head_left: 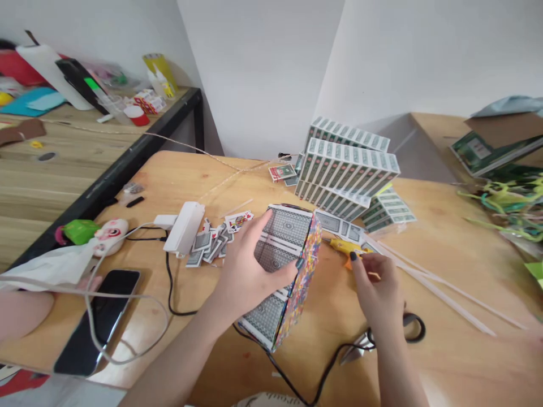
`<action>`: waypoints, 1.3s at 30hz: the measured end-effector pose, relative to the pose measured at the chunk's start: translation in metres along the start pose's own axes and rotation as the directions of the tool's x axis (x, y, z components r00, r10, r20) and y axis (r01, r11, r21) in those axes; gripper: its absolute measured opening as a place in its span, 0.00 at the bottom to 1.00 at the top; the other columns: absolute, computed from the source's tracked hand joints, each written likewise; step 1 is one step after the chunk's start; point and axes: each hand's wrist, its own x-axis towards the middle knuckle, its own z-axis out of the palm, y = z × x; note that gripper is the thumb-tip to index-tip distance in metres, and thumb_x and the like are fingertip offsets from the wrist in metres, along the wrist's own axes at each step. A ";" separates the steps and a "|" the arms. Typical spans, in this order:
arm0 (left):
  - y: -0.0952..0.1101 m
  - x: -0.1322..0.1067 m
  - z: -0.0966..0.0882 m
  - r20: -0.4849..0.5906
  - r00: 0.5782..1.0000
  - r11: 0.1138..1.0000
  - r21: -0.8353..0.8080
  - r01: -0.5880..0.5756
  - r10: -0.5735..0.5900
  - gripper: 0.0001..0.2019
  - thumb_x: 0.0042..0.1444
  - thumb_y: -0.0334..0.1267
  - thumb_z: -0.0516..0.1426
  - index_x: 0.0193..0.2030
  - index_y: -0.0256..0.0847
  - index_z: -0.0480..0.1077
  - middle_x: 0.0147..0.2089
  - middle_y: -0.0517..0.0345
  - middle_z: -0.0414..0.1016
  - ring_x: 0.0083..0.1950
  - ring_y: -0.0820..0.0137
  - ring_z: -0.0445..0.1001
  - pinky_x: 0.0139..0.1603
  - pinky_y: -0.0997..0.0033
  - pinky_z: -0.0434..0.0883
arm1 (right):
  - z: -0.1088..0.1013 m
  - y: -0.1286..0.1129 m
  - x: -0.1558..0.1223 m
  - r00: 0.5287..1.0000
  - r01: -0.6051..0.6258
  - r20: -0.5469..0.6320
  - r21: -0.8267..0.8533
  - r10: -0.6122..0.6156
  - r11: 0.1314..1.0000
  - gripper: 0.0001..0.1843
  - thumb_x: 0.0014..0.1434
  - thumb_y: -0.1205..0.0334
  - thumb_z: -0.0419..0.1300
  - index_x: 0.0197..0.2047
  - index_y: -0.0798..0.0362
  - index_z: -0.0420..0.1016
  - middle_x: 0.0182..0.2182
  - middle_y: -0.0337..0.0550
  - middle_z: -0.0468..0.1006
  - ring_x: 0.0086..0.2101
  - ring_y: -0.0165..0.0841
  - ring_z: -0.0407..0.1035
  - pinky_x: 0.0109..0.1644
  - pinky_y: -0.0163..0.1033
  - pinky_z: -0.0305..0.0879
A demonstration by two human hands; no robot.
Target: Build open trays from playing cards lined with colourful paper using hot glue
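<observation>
My left hand (pixel 248 265) grips a block built from playing cards (pixel 282 271), standing on edge on the wooden table (pixel 445 254); its fingers wrap over the patterned card backs and the thumb rests near the colourful edge. My right hand (pixel 377 288) is just right of the block, its fingers curled over the orange trigger of a yellow glue gun (pixel 345 246) lying on the table. The gun's black cord (pixel 322 373) runs toward the near edge.
Stacked card decks (pixel 348 169) stand behind. Loose cards (pixel 212 240), a white adapter (pixel 184 226), a phone (pixel 99 319), white cables, clear glue sticks (pixel 441 291) and scissors (pixel 407 330) lie around. Green strips sit at the far right. Another cluttered table stands left.
</observation>
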 end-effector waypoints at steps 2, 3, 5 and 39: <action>0.009 0.001 0.001 0.010 1.000 1.000 0.026 -0.018 0.017 0.41 0.40 0.40 0.66 0.63 0.47 0.58 0.63 0.49 0.62 0.64 0.51 0.58 0.65 0.48 0.53 | 0.003 -0.017 -0.006 0.978 0.093 0.159 0.264 -0.138 0.960 0.22 0.53 0.48 0.60 0.47 0.49 0.66 0.43 0.48 0.73 0.44 0.38 0.69 0.45 0.45 0.70; 0.011 0.002 0.002 0.022 1.000 1.000 0.014 -0.020 0.020 0.42 0.39 0.40 0.66 0.63 0.47 0.57 0.63 0.49 0.62 0.64 0.51 0.59 0.65 0.49 0.54 | 0.005 -0.026 -0.008 0.942 0.142 0.232 0.377 -0.242 0.915 0.24 0.54 0.50 0.60 0.52 0.47 0.64 0.50 0.49 0.70 0.51 0.40 0.66 0.50 0.47 0.68; 0.013 0.005 0.003 0.056 0.998 0.999 -0.055 0.002 0.001 0.41 0.42 0.39 0.65 0.65 0.48 0.55 0.61 0.49 0.64 0.61 0.53 0.63 0.62 0.52 0.60 | 0.009 -0.041 -0.013 0.861 0.197 0.325 0.495 -0.390 0.846 0.28 0.57 0.54 0.59 0.60 0.43 0.58 0.59 0.48 0.63 0.58 0.40 0.60 0.56 0.50 0.65; -0.014 0.047 0.013 0.263 0.965 0.989 -0.148 0.020 0.020 0.25 0.54 0.32 0.53 0.60 0.44 0.63 0.34 0.56 0.73 0.33 0.68 0.72 0.37 0.66 0.71 | 0.026 -0.102 0.067 0.107 0.993 0.717 -0.044 -0.689 0.109 0.24 0.56 0.71 0.49 0.56 0.66 0.64 0.54 0.64 0.70 0.53 0.50 0.66 0.54 0.54 0.66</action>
